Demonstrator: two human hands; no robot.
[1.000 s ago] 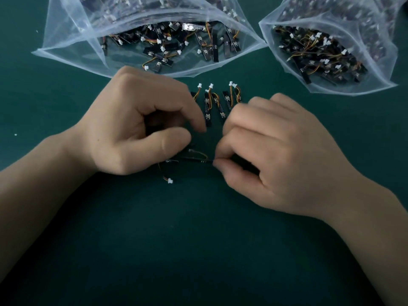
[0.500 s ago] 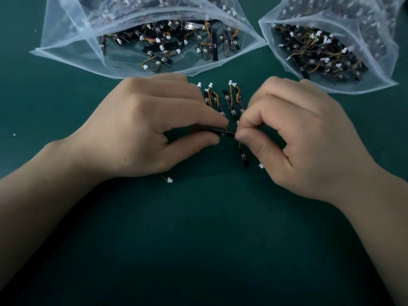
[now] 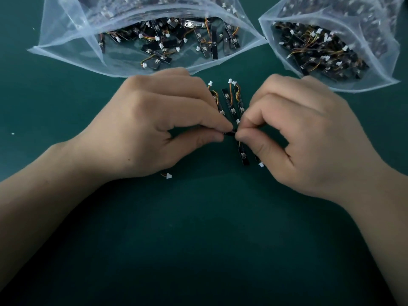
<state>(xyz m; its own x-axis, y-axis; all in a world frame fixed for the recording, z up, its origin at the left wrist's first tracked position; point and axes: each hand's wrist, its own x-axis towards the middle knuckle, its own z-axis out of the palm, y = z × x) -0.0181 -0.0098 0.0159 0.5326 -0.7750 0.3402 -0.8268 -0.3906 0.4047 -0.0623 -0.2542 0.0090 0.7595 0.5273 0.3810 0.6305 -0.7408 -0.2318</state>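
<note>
My left hand (image 3: 154, 127) and my right hand (image 3: 304, 133) meet at the middle of the green mat. Between thumb and forefinger of each they pinch one small black circuit strip (image 3: 229, 132), held level just above the mat. Below my right thumb another black strip (image 3: 243, 154) lies on the mat, with a white connector (image 3: 261, 165) beside it. A wire with a white plug (image 3: 169, 176) shows under my left palm. Just beyond my fingertips a short row of strips (image 3: 231, 100) with orange wires and white plugs lies side by side.
Two open clear plastic bags hold several more black strips with wires: one at the back centre-left (image 3: 72, 40), one at the back right (image 3: 375, 69). The green mat (image 3: 198, 239) covers the whole surface in view.
Both hands have moved away from me toward the row of strips, and the black strip is now pinched at both ends. In the last half second they barely shifted.
</note>
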